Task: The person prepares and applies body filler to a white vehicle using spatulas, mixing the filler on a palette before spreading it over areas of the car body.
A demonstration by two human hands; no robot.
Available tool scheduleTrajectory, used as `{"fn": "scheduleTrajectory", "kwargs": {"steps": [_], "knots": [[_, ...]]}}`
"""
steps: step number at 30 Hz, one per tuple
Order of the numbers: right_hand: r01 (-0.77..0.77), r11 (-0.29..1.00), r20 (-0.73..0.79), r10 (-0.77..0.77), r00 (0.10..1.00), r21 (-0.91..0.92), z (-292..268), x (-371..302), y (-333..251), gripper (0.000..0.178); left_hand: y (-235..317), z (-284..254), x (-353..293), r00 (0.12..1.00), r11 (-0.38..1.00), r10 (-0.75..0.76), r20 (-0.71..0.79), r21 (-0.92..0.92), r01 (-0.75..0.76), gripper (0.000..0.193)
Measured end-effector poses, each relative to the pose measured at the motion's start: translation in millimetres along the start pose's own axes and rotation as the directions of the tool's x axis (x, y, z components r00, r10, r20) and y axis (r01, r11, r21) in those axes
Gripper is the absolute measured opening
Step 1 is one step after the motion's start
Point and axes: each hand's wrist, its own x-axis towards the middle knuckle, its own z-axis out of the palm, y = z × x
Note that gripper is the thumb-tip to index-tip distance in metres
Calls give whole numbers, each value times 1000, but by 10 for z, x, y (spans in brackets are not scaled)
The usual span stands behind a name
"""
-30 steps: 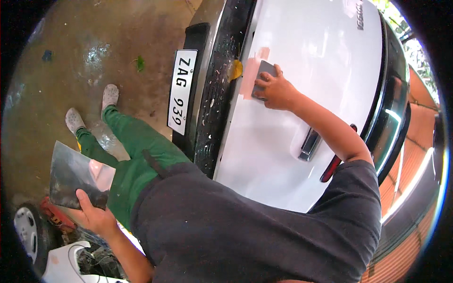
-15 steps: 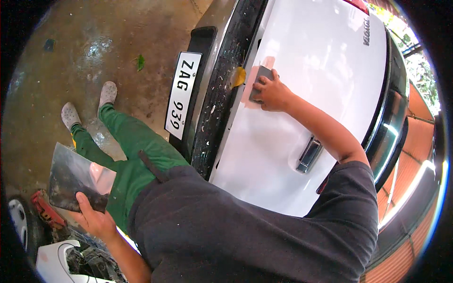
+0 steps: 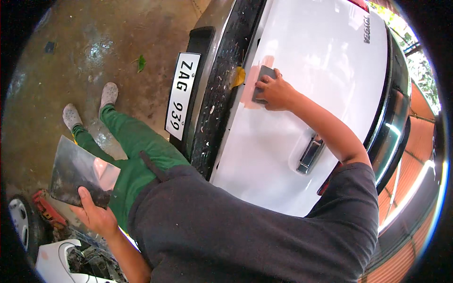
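Note:
My right hand [image 3: 278,93] is closed on a dark grey, rectangular putty spreader [image 3: 265,74], which lies against the white tailgate [image 3: 321,70] of a vehicle. Beneath and beside the spreader, a pinkish patch of putty [image 3: 250,96] covers the panel near its lower edge. At the lower left, my left hand [image 3: 94,214] grips a flat mixing board [image 3: 75,167] by its edge, thumb on top and fingers hidden below. The board is grey with dark smears, and a lump of pink putty [image 3: 104,174] sits on its right side.
A yellow leaf [image 3: 239,76] rests on the black bumper [image 3: 222,94], beside the white number plate [image 3: 181,94]. The tailgate handle [image 3: 310,154] lies below my right forearm. A wheel [image 3: 21,221], a red part [image 3: 49,210] and a white body panel [image 3: 54,259] are at lower left.
My right hand and the spreader have shifted slightly to the right on the patch. My left hand has lifted the mixing board a little up and right in the view.

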Motion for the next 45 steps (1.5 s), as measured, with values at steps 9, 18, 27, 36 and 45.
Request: {"fn": "scheduleTrajectory", "kwargs": {"steps": [9, 18, 27, 36, 45], "knots": [[-52, 997, 107, 45, 993, 64, -133, -214, 82, 38, 47, 139, -13, 999, 998, 28, 25, 61, -30, 62], [-120, 992, 266, 105, 958, 41, -292, -211, 111, 42, 134, 539, 17, 952, 955, -298, 65, 19, 298, 65], [495, 175, -523, 374, 766, 851, -999, -313, -993, 64, -19, 1315, -130, 678, 761, -478, 559, -122, 637, 45], [661, 51, -633, 351, 690, 749, -1168, -212, -1777, 57, 189, 1467, -365, 712, 768, -523, 468, -104, 632, 32], [499, 470, -682, 422, 598, 728, -1311, -353, -1519, 54, 192, 1349, -457, 921, 997, -18, 389, -61, 46, 38]]}}
